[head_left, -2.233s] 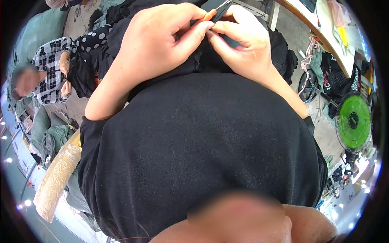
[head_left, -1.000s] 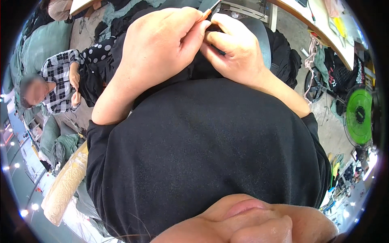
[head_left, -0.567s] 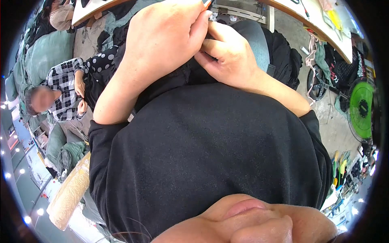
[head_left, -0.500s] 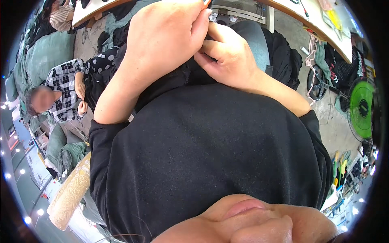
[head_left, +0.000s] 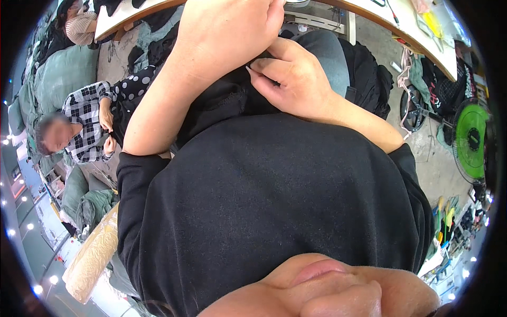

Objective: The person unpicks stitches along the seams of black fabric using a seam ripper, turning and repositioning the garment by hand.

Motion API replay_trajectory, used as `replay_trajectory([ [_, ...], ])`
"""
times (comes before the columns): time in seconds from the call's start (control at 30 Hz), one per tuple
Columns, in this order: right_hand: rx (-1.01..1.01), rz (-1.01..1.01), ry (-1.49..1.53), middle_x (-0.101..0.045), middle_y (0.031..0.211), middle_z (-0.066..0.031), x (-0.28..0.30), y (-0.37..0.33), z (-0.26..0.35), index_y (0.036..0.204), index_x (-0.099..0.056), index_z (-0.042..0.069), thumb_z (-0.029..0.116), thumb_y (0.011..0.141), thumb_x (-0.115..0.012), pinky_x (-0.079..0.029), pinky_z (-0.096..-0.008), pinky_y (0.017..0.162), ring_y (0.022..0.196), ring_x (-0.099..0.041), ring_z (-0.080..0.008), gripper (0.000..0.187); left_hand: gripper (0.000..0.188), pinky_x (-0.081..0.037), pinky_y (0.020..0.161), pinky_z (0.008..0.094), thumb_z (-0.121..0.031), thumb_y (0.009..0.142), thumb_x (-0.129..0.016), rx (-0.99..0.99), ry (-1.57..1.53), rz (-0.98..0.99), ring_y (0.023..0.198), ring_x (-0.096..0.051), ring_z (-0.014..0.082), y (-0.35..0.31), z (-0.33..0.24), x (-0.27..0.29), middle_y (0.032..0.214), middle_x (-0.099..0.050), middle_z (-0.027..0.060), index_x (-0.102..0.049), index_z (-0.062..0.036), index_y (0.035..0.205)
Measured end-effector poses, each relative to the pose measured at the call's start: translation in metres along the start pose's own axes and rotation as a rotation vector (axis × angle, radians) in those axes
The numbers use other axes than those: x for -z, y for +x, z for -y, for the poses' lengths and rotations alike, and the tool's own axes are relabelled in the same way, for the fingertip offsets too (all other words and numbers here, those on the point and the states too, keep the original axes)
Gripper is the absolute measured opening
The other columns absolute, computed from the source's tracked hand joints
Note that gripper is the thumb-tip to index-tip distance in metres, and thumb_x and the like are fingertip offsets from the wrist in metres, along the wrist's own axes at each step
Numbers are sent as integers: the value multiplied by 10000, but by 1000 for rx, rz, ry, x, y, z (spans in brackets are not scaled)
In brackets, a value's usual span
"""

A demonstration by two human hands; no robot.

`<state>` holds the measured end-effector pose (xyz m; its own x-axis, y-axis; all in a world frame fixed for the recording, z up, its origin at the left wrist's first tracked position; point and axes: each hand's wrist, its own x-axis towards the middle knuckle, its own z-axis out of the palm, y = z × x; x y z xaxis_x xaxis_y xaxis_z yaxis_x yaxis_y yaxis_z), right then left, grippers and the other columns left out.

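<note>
Black fabric [head_left: 219, 103] lies bunched over my lap, below both hands. My right hand [head_left: 298, 74] is closed in a pinch on the black fabric, thumb and fingers pressed together at its edge. My left hand [head_left: 229, 29] is up and to the left, curled, its back toward the view. The top of the picture cuts off part of it, and whatever its fingers grip is hidden.
A white table [head_left: 441, 50] with a brown edge curves across the top. At right stands a green fan [head_left: 470, 140]. A person in a checked shirt [head_left: 87, 124] sits at left near green sacks [head_left: 68, 76]. A cream fabric roll [head_left: 95, 251] leans at lower left.
My left hand has moved up and slightly right; the small orange piece at its fingertips no longer shows. My right hand has shifted slightly down and left, and more black fabric shows.
</note>
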<state>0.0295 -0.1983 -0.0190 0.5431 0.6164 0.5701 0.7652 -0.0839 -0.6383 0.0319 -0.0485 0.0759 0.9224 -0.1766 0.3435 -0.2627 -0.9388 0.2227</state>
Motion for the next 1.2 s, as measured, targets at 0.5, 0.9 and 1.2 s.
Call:
replay_trajectory([
  [0.5,-623,-258,788,-701,1043,-55,-5,9,-44,1190,-682,-8,281,957,-780,-509,-277,868,915,-629,-109,384,139,-362,487,216,-171,974,-742,294,-602,72,525,-533,38,-40,45,-5,655,-609,-28,-762,-51,1040],
  [0.9,-731,-586,1360,-716,1060,-36,11,5,-29,1147,-683,-14,135,1055,-630,-495,-244,933,1011,-658,-85,183,101,-389,570,148,-43,996,-688,127,-725,-102,685,-562,-3,-57,57,0,810,-646,-20,-680,-20,1094],
  [1.2,-698,-518,1271,-719,979,-44,9,21,-11,1069,-684,0,83,1029,-636,-531,-259,816,878,-676,-131,103,127,-388,586,184,2,1031,-567,126,-1046,-124,659,-509,29,-67,47,-14,841,-601,4,-600,-28,1151],
])
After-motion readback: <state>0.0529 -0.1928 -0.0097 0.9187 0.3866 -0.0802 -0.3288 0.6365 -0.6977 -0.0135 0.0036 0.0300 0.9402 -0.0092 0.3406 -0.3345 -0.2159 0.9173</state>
